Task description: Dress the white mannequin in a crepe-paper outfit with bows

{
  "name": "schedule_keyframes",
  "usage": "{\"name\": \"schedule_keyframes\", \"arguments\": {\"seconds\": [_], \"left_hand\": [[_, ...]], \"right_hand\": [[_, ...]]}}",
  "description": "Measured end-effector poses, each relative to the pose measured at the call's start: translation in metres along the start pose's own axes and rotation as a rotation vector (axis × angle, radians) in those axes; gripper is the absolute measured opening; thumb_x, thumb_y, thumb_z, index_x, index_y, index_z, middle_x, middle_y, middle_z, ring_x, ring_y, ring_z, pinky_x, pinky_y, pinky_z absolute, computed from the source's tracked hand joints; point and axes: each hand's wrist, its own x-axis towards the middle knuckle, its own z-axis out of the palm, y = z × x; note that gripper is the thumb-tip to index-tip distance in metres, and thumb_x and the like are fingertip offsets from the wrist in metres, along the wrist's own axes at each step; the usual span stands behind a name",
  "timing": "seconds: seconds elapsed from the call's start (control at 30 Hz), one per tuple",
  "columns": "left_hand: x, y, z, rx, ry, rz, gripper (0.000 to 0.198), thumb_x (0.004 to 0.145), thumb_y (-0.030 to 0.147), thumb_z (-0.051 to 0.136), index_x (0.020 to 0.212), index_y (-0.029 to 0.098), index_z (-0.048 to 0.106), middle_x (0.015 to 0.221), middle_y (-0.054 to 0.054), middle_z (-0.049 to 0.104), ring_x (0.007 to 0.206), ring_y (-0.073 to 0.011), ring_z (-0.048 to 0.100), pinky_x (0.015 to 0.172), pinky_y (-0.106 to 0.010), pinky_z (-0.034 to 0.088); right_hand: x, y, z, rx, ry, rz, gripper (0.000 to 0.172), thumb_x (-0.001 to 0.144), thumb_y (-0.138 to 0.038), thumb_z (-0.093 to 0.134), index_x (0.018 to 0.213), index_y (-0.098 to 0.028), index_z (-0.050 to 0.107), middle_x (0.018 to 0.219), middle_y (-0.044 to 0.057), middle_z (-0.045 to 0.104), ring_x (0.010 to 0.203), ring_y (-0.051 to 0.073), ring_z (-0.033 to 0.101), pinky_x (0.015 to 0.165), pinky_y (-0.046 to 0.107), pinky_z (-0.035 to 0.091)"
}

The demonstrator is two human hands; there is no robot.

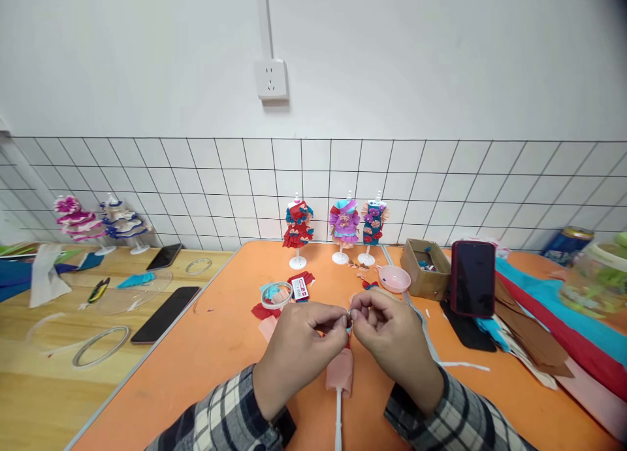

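The bench (206,359) is smooth and matt; the box (425,283), dull cardboard. Left of the box, the bowl (394,279) is smooth plastic; right of the box, the phone (473,278) is glossy-screened. Nearer than the box, the matt wrap (339,374) may be cloth or crepe paper, its stem (338,413) smooth.

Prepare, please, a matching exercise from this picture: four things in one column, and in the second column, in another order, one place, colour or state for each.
Column one
1. Left hand
2. White rod
3. Cardboard box
4. Upright phone

Column two
A. open-topped, just right of the pink dish
B. dark screen, reddish case
C. thumb and forefinger pinched, close to the right hand
D. partly covered by pale pink cloth

Pairs: 1-C, 2-D, 3-A, 4-B
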Motion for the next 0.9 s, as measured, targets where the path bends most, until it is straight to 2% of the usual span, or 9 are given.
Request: {"name": "schedule_keyframes", "arguments": {"seconds": [0.2, 0.33, 0.43, 0.53, 0.63, 0.73, 0.83, 0.9], "left_hand": [[0.003, 0.000, -0.001, -0.116, 0.026, 0.017, 0.024, 0.078, 0.010, 0.053, 0.070, 0.018, 0.074, 0.065, -0.001, 0.074, 0.057, -0.0126, 0.064, 0.055, -0.019, 0.045], [0.002, 0.004, -0.004, -0.223, 0.022, 0.058, 0.026, 0.074, 0.006, 0.054, 0.074, 0.019, 0.076, 0.071, -0.001, 0.076, 0.064, -0.0135, 0.069, 0.063, -0.020, 0.051], [0.002, 0.005, -0.006, -0.250, 0.015, 0.083, 0.025, 0.076, 0.008, 0.055, 0.078, 0.020, 0.077, 0.073, -0.002, 0.076, 0.068, -0.0146, 0.070, 0.066, -0.021, 0.052], [0.001, 0.004, -0.006, -0.227, 0.006, 0.036, 0.023, 0.085, 0.015, 0.056, 0.087, 0.021, 0.078, 0.083, -0.005, 0.078, 0.076, -0.0168, 0.071, 0.071, -0.024, 0.053], [0.001, 0.001, -0.005, -0.214, -0.049, -0.008, 0.025, 0.091, 0.022, 0.052, 0.099, 0.021, 0.076, 0.095, -0.007, 0.077, 0.088, -0.0193, 0.070, 0.079, -0.027, 0.053], [0.001, 0.002, -0.007, -0.206, -0.118, -0.001, 0.025, 0.092, 0.024, 0.052, 0.106, 0.021, 0.073, 0.097, -0.007, 0.076, 0.089, -0.0188, 0.069, 0.078, -0.026, 0.051], [0.003, 0.002, -0.010, -0.085, -0.134, -0.014, 0.028, 0.094, 0.028, 0.048, 0.087, 0.020, 0.074, 0.077, -0.004, 0.074, 0.070, -0.0156, 0.065, 0.066, -0.023, 0.047], [0.004, 0.000, -0.014, 0.044, -0.137, -0.079, 0.034, 0.093, 0.029, 0.048, 0.071, 0.019, 0.071, 0.064, -0.002, 0.069, 0.060, -0.0145, 0.060, 0.057, -0.023, 0.042]], "right_hand": [[0.008, 0.001, -0.007, 0.412, -0.210, 0.354, 0.018, 0.072, -0.034, 0.059, 0.077, -0.017, 0.060, 0.051, -0.008, 0.041, 0.041, 0.006, 0.029, 0.039, 0.020, 0.021], [0.011, 0.004, -0.007, 0.624, -0.222, 0.492, 0.022, 0.069, -0.037, 0.062, 0.078, -0.018, 0.056, 0.046, -0.011, 0.036, 0.037, 0.004, 0.022, 0.036, 0.018, 0.015], [0.012, 0.005, -0.007, 0.684, -0.209, 0.504, 0.024, 0.068, -0.038, 0.065, 0.078, -0.017, 0.057, 0.046, -0.012, 0.036, 0.036, 0.004, 0.022, 0.035, 0.017, 0.014], [0.013, 0.003, -0.011, 0.601, -0.172, 0.421, 0.025, 0.071, -0.039, 0.066, 0.078, -0.015, 0.063, 0.049, -0.008, 0.045, 0.038, 0.005, 0.029, 0.036, 0.018, 0.020], [0.011, 0.001, -0.013, 0.422, -0.037, 0.251, 0.022, 0.075, -0.036, 0.064, 0.078, -0.014, 0.067, 0.059, 0.000, 0.058, 0.046, 0.009, 0.044, 0.041, 0.021, 0.032], [0.006, -0.003, -0.011, 0.202, 0.055, 0.059, 0.017, 0.078, -0.029, 0.060, 0.075, -0.016, 0.070, 0.065, 0.002, 0.062, 0.052, 0.011, 0.049, 0.046, 0.023, 0.037], [0.001, -0.004, -0.011, 0.030, 0.097, -0.103, 0.014, 0.080, -0.022, 0.057, 0.076, -0.019, 0.070, 0.065, 0.000, 0.060, 0.051, 0.011, 0.048, 0.047, 0.023, 0.036], [0.001, -0.001, -0.014, -0.067, 0.160, -0.179, 0.012, 0.081, -0.019, 0.057, 0.078, -0.020, 0.069, 0.066, -0.001, 0.061, 0.052, 0.011, 0.049, 0.048, 0.023, 0.036]]}}
